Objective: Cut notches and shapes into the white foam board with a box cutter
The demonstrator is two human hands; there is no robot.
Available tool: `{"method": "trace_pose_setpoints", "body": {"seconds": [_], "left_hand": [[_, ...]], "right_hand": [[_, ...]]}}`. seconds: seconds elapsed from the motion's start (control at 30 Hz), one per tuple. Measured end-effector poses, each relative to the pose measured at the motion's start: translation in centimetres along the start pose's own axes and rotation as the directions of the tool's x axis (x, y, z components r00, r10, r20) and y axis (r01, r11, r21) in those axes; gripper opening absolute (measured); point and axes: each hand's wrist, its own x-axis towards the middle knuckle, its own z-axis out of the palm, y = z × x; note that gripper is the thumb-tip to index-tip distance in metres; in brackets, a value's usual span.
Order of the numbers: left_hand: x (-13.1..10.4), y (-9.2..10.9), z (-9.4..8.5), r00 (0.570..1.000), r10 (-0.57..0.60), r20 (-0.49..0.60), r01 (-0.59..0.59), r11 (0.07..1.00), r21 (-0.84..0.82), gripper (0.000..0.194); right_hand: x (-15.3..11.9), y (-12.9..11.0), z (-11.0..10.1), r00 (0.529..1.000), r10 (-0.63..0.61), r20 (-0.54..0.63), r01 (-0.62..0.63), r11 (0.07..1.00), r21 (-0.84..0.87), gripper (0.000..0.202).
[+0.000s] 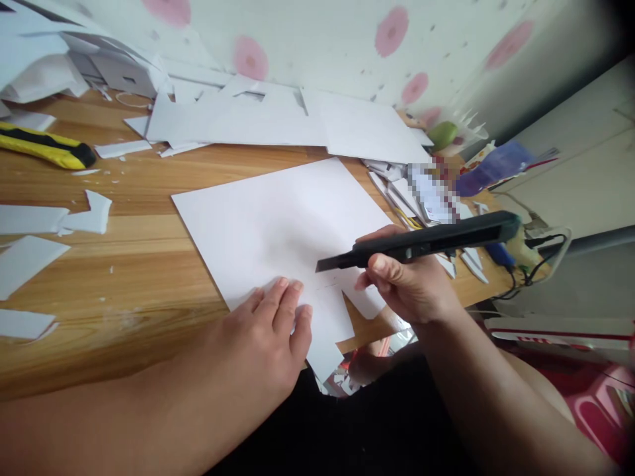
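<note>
While the left hand (272, 330) lies flat on the near part of a white board (258, 225), fingers slightly parted, the right hand (407, 284) pinches a black cutter (431, 240) between thumb and fingers, its blade pointing left over the board; whether the tip touches, I cannot tell. The board rests on the wooden table (149, 264), notched at its near right side. Outward to the left lie white scraps (30, 261) and a yellow-and-black cutter (54, 147), and white panels (238, 119) lie along the far side by the wall (317, 39)
</note>
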Motion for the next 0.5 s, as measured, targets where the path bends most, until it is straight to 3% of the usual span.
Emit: {"method": "trace_pose_setpoints", "body": {"seconds": [0.1, 0.17, 0.37, 0.5], "left_hand": [[0.0, -0.3, -0.3, 1.0, 0.019, 0.004, -0.019, 1.0, 0.003, 0.034], [-0.1, -0.4, -0.3, 1.0, 0.018, 0.002, -0.018, 1.0, -0.02, 0.037], [-0.3, -0.3, 0.0, 1.0, 0.0, -0.014, 0.0, 0.999, -0.045, 0.038], [-0.4, -0.1, 0.0, 0.999, -0.024, -0.025, 0.022, 0.997, -0.076, 0.038]], "right_hand": [[0.1, -0.4, -0.4, 0.992, 0.076, 0.103, -0.083, 0.994, 0.065, 0.038], [0.4, -0.3, -0.2, 0.99, 0.099, 0.101, -0.11, 0.988, 0.105, 0.039], [1.8, 1.1, 1.7, 0.986, 0.057, -0.16, -0.054, 0.998, 0.021, 0.034], [2.5, 1.7, 1.9, 0.981, 0.019, -0.192, -0.033, 0.997, -0.07, 0.025]]}}
